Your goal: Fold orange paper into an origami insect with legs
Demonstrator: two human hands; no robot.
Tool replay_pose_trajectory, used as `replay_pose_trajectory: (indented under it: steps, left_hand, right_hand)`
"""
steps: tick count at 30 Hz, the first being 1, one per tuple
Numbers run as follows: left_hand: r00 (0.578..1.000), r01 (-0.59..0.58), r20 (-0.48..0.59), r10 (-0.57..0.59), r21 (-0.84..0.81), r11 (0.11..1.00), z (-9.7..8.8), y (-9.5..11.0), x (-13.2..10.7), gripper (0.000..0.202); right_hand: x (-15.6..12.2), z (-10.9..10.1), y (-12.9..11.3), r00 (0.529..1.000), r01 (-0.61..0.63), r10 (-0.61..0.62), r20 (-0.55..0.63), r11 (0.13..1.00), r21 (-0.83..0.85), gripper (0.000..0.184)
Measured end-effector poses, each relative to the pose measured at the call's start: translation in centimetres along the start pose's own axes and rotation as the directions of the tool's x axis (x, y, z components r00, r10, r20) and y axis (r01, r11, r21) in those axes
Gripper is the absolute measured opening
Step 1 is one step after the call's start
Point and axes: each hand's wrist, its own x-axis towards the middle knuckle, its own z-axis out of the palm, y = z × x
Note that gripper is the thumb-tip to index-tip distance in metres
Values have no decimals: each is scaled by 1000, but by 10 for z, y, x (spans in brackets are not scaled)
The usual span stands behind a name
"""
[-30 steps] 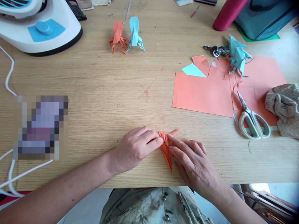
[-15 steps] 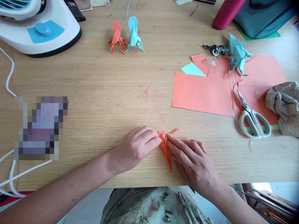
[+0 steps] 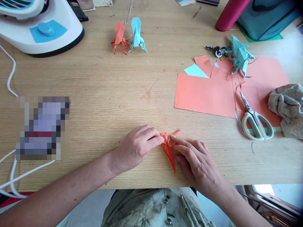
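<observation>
A narrow orange origami piece (image 3: 169,154) lies near the table's front edge, its long point toward me and a thin limb sticking out at the upper right. My left hand (image 3: 139,143) is closed in a pinch on the upper left part of the piece. My right hand (image 3: 197,160) rests at the other side with fingers stretched and slightly apart. Its index fingertip touches the base of the thin limb, while the thumb sits clear of the paper.
Scissors (image 3: 257,124) lie on orange paper sheets (image 3: 204,94) at the right, beside a bunched grey cloth (image 3: 287,108). A blue origami figure (image 3: 241,55) with keys is behind them. Orange (image 3: 119,37) and blue (image 3: 136,31) figures stand farther back. A white fan base (image 3: 54,31) and pixelated phone (image 3: 44,126) are left.
My right fingers have eased slightly off the orange origami piece and spread, showing more of its right side. My left hand keeps its pinch. The view has shifted a little.
</observation>
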Motion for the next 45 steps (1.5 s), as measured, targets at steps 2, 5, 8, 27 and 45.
replay_pose_trajectory:
  steps: [2, 5, 8, 27, 45]
  left_hand:
    - [1000, -7, -5, 7, 22, 1000, 0, 0, 0, 18]
    - [1000, -25, -13, 26, 65, 998, 0, 1, -1, 20]
    - [999, -42, -19, 44, 97, 994, 0, 2, 0, 23]
    - [998, -62, -16, 64, 144, 988, 0, 3, 0, 21]
    - [997, 44, 59, -41, -51, 998, -4, -1, 4, 14]
  right_hand:
    - [0, 0, 0, 1000, -6, 6, 2, 1000, -2, 25]
    - [1, -2, -1, 1000, -1, 2, 7, 1000, -10, 33]
    - [1, -2, -1, 1000, 9, -9, 10, 1000, -18, 39]
    - [13, -3, 10, 997, 44, -38, 63, 994, -102, 55]
    - [31, -11, 10, 996, -84, 80, 49, 994, 70, 28]
